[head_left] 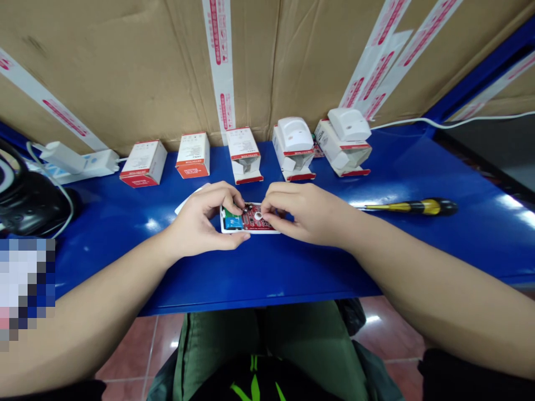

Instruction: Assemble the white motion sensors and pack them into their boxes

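Note:
Both hands work over a red circuit board (251,221) seated in a white plastic housing (228,228) on the blue table. My left hand (204,218) grips the housing's left side, with its fingertips on the board near a blue component (233,222). My right hand (301,214) presses in from the right, fingertips on the board beside a small white ring (258,215). The fingers hide part of the board. A flat white piece (188,200) lies partly under my left hand.
Several open white-and-red product boxes (144,163) stand in a row along the back, two topped by white detector units (295,134). A yellow-and-black screwdriver (412,207) lies to the right. A white power strip (79,166) and a black object (29,203) sit at left.

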Demonstrator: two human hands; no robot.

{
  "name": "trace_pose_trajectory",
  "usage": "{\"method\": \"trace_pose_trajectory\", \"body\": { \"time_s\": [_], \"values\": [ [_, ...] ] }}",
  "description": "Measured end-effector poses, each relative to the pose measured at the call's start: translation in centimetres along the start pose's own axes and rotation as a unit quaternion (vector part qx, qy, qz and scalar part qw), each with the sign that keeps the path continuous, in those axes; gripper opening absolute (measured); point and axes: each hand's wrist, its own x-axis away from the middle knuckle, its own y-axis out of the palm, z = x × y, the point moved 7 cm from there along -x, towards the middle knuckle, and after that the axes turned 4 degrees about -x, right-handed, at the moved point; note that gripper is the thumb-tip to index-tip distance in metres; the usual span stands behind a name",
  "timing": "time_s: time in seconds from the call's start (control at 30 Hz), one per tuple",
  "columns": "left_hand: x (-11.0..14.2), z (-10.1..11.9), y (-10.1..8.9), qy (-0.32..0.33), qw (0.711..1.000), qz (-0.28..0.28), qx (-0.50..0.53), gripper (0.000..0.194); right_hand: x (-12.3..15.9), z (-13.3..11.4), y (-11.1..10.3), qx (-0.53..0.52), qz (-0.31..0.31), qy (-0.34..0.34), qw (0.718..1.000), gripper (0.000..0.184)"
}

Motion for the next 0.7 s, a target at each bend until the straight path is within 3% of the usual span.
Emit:
{"method": "trace_pose_trajectory", "body": {
  "time_s": [0.2, 0.5, 0.7],
  "values": [
    [0.05, -0.26, -0.07, -0.012, 0.999, 0.011, 0.047, 0.030, 0.14, -0.42, 0.55, 0.119, -0.016, -0.053, 0.991, 0.035],
    [0.32, -0.71, -0.10, -0.032, 0.998, 0.015, 0.061, 0.031, 0.05, -0.43, -0.19, 0.006, 0.006, -0.057, 0.998, 0.024],
    [0.05, -0.48, 0.00, -0.028, 0.998, 0.011, 0.057, 0.031, 0.03, -0.19, -0.11, -0.006, 0.023, -0.040, 0.999, 0.019]
  ]
}}
